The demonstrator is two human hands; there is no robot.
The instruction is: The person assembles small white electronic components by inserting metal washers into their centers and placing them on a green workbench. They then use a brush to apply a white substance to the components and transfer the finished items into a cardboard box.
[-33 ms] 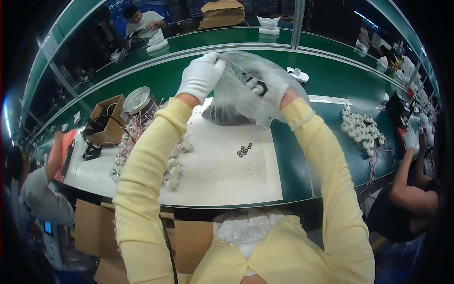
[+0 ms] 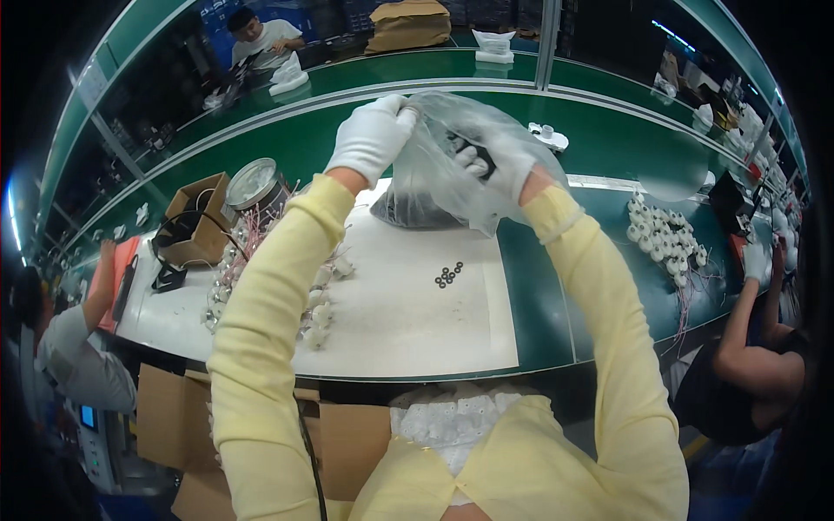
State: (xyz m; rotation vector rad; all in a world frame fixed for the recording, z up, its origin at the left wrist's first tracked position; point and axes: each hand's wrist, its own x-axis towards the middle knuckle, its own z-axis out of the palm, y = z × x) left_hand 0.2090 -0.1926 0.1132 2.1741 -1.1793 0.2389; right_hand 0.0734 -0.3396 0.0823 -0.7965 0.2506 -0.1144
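My left hand [image 2: 372,139], in a white glove, pinches the upper left edge of a clear plastic bag [image 2: 426,165] and holds it up. The bag's bottom, heavy with a dark mass [image 2: 408,211], rests on the white mat [image 2: 400,304]. My right hand [image 2: 504,161], also gloved, is inside the bag's mouth, seen partly through the film. Its fingers are curled around small black pieces [image 2: 480,154] whose shape is hard to make out. Several small black rings [image 2: 448,276] lie loose on the mat nearer to me.
Left of the mat lie white parts with pink wires [image 2: 317,317], an open cardboard box [image 2: 195,217] and a round tin [image 2: 254,184]. More wired white parts [image 2: 665,234] lie at right. A white part [image 2: 547,137] stands beyond the bag. Co-workers sit on both sides and across.
My right hand has shifted slightly to the right inside the bag, and its curled fingers show more clearly. My left hand keeps its hold on the bag's edge.
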